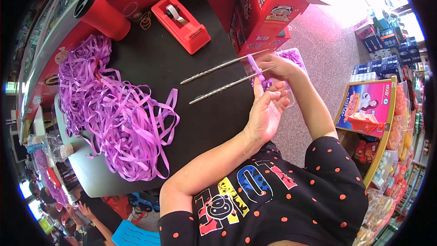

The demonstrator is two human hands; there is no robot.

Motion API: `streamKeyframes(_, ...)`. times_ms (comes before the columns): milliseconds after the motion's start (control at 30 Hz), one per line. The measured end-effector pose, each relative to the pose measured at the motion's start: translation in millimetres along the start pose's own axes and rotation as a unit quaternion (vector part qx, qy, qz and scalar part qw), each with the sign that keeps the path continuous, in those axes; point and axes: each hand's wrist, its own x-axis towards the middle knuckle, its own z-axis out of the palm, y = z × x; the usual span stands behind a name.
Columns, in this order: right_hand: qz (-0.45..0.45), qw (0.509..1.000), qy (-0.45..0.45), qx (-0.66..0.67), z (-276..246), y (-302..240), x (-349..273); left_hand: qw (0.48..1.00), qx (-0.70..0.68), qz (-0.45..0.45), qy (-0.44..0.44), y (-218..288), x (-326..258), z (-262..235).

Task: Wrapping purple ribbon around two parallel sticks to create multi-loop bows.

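Two long, twisted metal rods (223, 90) run side by side over the black tabletop. A purple ribbon (254, 65) loops across both near their right ends. My left hand (266, 114) is palm up below this loop, its index finger stretched out to touch the ribbon and the other fingers loosely apart. My right hand (280, 66) is just behind the rods' right ends, close to the ribbon; its fingertips are hidden, so its grip cannot be seen. Left of the rods lies a big tangled heap of purple ribbon (123, 118).
A red tape dispenser (182, 25), a red tumbler (104, 14) and rubber bands (145, 20) are on the black table (200, 127). A red carton (268, 11) rises at the back right. Purple pieces fill a clear container (293, 57) beyond my right hand. Another person's hands (84, 212) show at lower left.
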Motion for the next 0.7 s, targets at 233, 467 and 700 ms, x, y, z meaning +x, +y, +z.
streamKeyframes(233,-0.107,0.946,0.191,-0.241,6.1,-64.8,-57.8,1.000,0.013,0.005,0.008,-5.2,0.5,-0.8)
streamKeyframes(467,-0.204,0.821,-0.007,-0.534,24.4,-101.9,-33.9,1.000,-0.003,-0.003,0.019,-4.1,2.3,-2.8)
streamKeyframes(700,-0.214,0.797,-0.121,-0.551,14.3,-116.0,-10.4,1.000,0.020,0.000,0.015,-2.2,1.5,-2.2)
